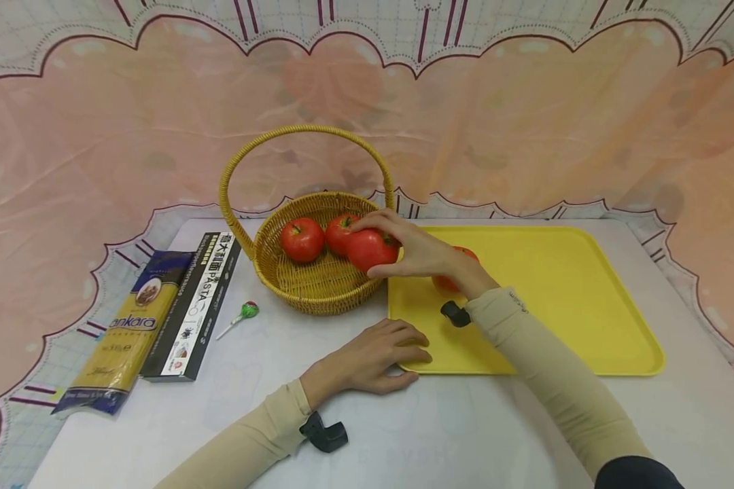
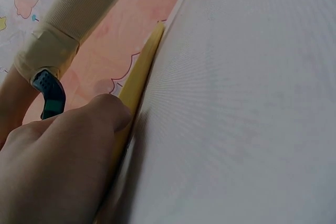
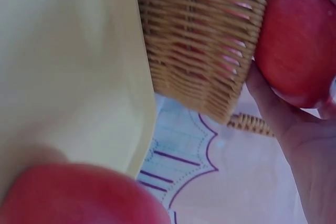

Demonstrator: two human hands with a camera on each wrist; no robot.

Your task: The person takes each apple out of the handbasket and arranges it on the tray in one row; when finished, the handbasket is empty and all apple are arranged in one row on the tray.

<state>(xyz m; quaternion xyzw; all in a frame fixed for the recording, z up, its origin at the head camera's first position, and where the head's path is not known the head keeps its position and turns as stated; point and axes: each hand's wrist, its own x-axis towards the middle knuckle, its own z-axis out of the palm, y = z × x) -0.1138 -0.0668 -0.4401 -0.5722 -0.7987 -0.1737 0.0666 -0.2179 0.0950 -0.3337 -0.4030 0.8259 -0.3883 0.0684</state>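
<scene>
My right hand [image 1: 425, 252] grips a red apple [image 1: 370, 252] over the right rim of the yellow wicker basket [image 1: 318, 295]. In the right wrist view that held apple [image 3: 296, 43] is beside the top of the woven wall, between thumb and fingers. Two more apples lie inside the basket, one at the left [image 1: 302, 240] and one partly hidden behind the held one. Another apple [image 1: 444, 284] sits on the yellow tray [image 1: 550, 299], partly covered by my right hand. My left hand [image 1: 373, 356] rests at the tray's near left corner, fingers loosely spread over its edge.
Left of the basket lie a lollipop [image 1: 247, 310], a black pasta box [image 1: 192, 305] and a yellow-and-blue pasta packet [image 1: 122, 333]. The basket's tall handle [image 1: 306, 129] arches above it. A patterned cloth [image 1: 526, 136] hangs behind the white table [image 1: 465, 421].
</scene>
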